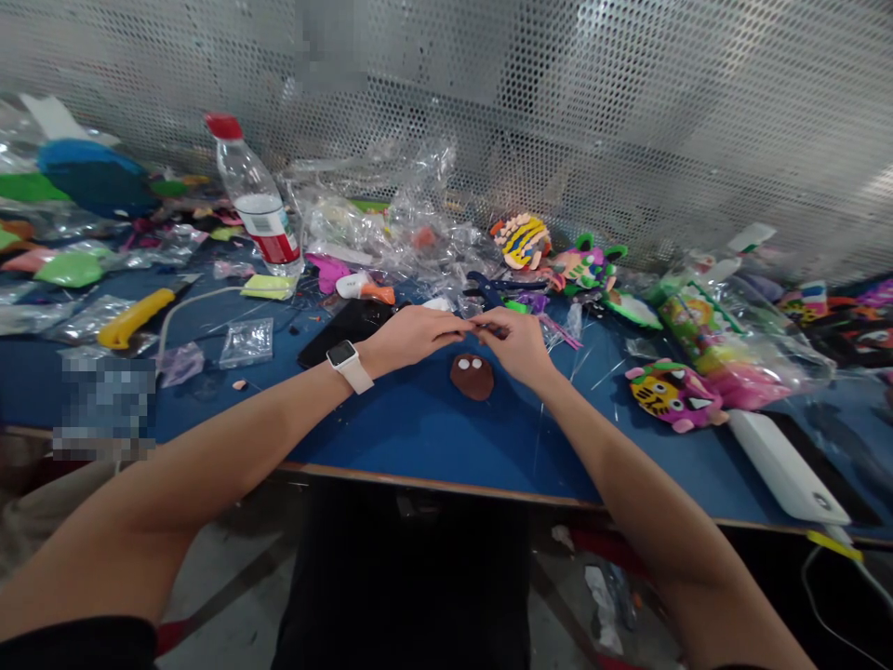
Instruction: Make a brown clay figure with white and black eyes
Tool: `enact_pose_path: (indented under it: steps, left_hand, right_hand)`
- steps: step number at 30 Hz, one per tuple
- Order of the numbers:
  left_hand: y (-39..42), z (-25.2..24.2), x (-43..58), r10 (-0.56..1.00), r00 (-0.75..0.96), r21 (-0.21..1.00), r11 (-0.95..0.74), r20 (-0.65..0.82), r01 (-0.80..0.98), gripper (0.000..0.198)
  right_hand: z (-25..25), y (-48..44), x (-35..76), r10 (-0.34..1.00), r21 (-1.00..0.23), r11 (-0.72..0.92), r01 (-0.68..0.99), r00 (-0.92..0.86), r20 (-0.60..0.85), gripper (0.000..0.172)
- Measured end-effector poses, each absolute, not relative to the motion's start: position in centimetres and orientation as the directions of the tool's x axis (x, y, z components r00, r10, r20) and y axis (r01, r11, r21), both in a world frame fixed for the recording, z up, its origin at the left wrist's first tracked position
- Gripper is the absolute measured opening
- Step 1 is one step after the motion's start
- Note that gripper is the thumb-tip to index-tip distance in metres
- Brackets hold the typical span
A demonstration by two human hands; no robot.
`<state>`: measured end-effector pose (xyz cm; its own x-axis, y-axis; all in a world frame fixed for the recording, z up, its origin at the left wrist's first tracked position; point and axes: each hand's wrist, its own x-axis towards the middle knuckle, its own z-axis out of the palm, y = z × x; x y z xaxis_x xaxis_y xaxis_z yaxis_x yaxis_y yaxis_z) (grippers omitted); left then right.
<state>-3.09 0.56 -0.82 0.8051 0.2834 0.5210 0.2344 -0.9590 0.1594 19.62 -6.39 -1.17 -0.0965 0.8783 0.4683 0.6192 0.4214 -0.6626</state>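
My left hand (413,335) and my right hand (514,344) meet fingertip to fingertip over the blue table (433,428), both pinched on a tiny piece that is too small to name. Just below them lies a brown clay face (473,376) with two white dots. A white watch (349,366) sits on my left wrist. A black phone (345,330) lies behind my left hand.
A water bottle with a red cap (255,200) stands at the back left among crumpled plastic bags (391,214). A yellow utility knife (136,316) lies at the left. Colourful clay figures (673,395) (523,240) and a white power bank (788,465) lie at the right.
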Motion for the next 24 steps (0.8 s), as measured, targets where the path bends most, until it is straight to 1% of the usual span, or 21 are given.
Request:
enact_pose_path:
  steps: [5,8,14,17,21,24]
  left_hand:
    - [0.7,-0.7,-3.2,0.31,0.81,0.17,-0.951,0.498,0.259,0.029]
    - [0.6,-0.4,-3.2,0.31,0.793,0.171,-0.951,0.524,0.259,0.03]
    - [0.5,-0.4,-3.1,0.303,0.764,0.209,-0.953,0.57,0.222,0.029]
    - [0.6,-0.5,-3.0,0.308,0.769,0.221,-0.95,0.56,0.219,0.028]
    - [0.6,-0.7,-3.0,0.362,0.754,0.237,-0.932,0.548,0.275,0.025]
    - [0.6,-0.8,-3.0,0.385,0.75,0.261,-0.922,0.538,0.286,0.024]
  right_hand:
    - [-1.4,-6.4,19.6,0.927,-0.753,0.352,0.556,-0.095,0.362,0.011]
    - [-1.3,-6.4,19.6,0.932,-0.752,0.332,0.57,-0.077,0.353,0.011]
    - [-1.1,-6.2,19.9,0.899,-0.599,0.383,0.703,-0.136,0.415,0.004]
    - [-1.2,-5.9,20.3,0.912,-0.548,0.374,0.748,-0.191,0.362,0.006]
    - [-1.3,-5.8,20.7,0.922,-0.466,0.379,0.8,-0.285,0.261,0.011]
    - [-1.4,-5.7,20.9,0.917,-0.44,0.393,0.807,-0.313,0.245,0.013]
